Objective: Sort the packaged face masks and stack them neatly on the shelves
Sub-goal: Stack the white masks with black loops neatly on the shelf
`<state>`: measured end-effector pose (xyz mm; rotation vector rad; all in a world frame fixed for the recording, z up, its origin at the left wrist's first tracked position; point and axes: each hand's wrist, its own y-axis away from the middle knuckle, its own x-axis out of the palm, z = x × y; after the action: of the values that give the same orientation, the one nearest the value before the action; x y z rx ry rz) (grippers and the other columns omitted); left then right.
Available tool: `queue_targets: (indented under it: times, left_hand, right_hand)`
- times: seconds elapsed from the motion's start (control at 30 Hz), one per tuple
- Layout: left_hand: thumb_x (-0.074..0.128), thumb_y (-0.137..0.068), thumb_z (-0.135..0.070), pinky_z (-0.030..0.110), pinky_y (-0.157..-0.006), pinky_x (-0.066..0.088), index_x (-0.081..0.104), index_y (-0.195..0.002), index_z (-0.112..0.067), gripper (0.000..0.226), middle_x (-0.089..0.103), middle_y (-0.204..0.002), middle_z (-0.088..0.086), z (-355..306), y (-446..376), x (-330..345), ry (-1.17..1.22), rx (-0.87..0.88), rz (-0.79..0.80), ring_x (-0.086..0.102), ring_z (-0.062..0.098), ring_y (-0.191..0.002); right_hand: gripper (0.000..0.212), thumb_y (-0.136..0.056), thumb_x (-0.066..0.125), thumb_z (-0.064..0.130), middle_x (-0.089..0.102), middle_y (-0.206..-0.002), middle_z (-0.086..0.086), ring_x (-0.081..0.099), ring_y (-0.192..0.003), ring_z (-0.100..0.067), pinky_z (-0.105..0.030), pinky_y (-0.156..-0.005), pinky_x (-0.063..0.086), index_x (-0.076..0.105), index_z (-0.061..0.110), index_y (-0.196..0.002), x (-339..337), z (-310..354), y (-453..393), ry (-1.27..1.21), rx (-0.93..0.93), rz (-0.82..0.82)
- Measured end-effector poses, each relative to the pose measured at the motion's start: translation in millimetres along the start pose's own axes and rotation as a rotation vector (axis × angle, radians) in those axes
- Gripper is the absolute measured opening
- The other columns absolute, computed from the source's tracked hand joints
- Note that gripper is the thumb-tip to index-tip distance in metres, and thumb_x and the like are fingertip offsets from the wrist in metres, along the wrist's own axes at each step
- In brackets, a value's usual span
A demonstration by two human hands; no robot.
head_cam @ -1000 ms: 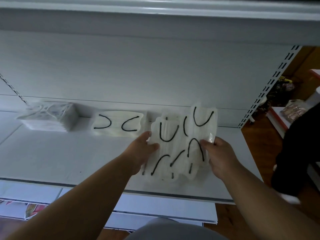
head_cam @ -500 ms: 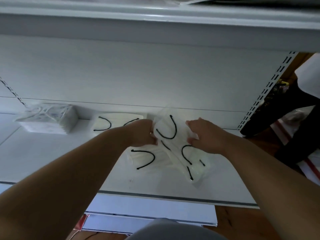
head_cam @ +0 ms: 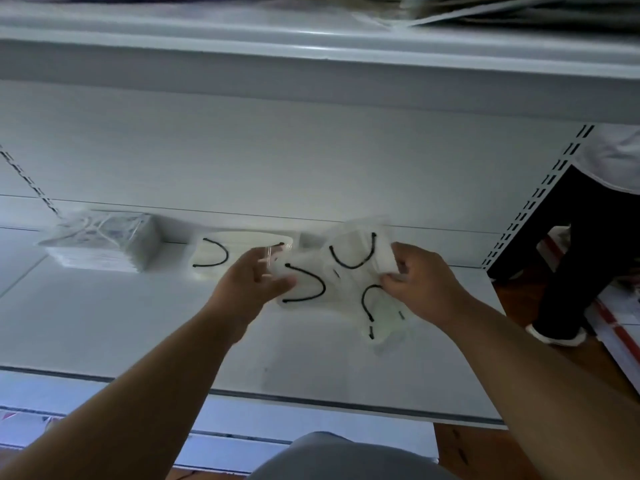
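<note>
While both hands pinch mask packets point(head_cam: 349, 271) (left point(head_cam: 256, 282), right point(head_cam: 420, 280)), a stack point(head_cam: 104, 244) sits left.

White metal shelves point(head_cam: 104, 327) fill the view under dim, bluish light, with a plain white back panel point(head_cam: 277, 161) and a slotted upright point(head_cam: 540, 199) at the right. Beyond it lies a brown wooden floor point(head_cam: 575, 362).
</note>
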<state>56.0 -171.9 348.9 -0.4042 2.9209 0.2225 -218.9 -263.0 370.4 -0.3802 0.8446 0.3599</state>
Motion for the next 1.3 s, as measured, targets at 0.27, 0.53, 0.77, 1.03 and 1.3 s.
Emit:
queue_targets:
  times: [0.27, 0.53, 0.77, 1.03, 1.3]
  left_hand:
    - [0.074, -0.087, -0.019, 0.029, -0.075, 0.054, 0.068, -0.093, -0.026, 0.011, 0.074, -0.086, -0.004, 19.9, 18.5, 21.9, -0.215, -0.028, -0.06, 0.07, 0.011, -0.084]
    - [0.062, -0.079, 0.014, 0.039, -0.091, 0.056, 0.06, -0.115, -0.025, 0.053, 0.07, -0.104, 0.006, 15.4, 26.5, 6.0, -0.19, -0.111, 0.253, 0.066, 0.023, -0.101]
    - [0.081, -0.08, -0.017, 0.037, -0.091, 0.056, 0.07, -0.106, -0.027, 0.031, 0.076, -0.096, -0.006, 10.3, 21.6, 7.8, -0.236, -0.016, 0.144, 0.071, 0.013, -0.095]
    - [0.08, -0.083, -0.014, 0.029, -0.076, 0.05, 0.06, -0.084, -0.038, 0.03, 0.069, -0.081, -0.003, 24.8, 36.5, 12.2, -0.18, -0.005, -0.125, 0.065, 0.012, -0.08]
    - [0.081, -0.076, -0.018, 0.047, -0.09, 0.058, 0.067, -0.109, -0.031, 0.038, 0.076, -0.092, -0.005, 30.2, 37.7, 17.2, -0.151, -0.091, 0.001, 0.072, 0.018, -0.09]
  right_hand:
    - [0.015, -0.074, 0.072, 0.014, 0.056, -0.132, -0.003, 0.052, -0.118, -0.026, -0.038, -0.102, 0.034, 0.059, 0.021, -0.075, 8.9, 10.6, -1.4, 0.422, -0.359, 0.062]
    - [0.022, -0.072, 0.056, 0.006, 0.037, -0.069, 0.009, 0.041, -0.065, -0.019, -0.028, -0.063, 0.021, 0.039, 0.02, -0.071, 14.6, 31.3, -15.9, 0.565, -0.368, 0.265]
    - [0.027, -0.083, 0.062, 0.013, 0.06, -0.09, 0.005, 0.055, -0.082, -0.022, -0.013, -0.067, 0.024, 0.049, 0.019, -0.105, 17.6, 33.5, -1.7, 0.459, -0.319, 0.189]
    - [0.106, -0.057, 0.092, 0.035, 0.046, -0.144, 0.01, 0.046, -0.131, -0.011, -0.036, -0.109, 0.041, 0.034, 0.032, -0.146, 22.5, -17.3, 39.2, -0.564, 0.385, -0.051]
    - [0.053, -0.07, 0.088, 0.011, 0.067, -0.117, -0.001, 0.064, -0.11, -0.017, -0.036, -0.094, 0.054, 0.064, 0.028, -0.114, 51.6, -18.0, 49.7, -0.814, 0.437, -0.136]
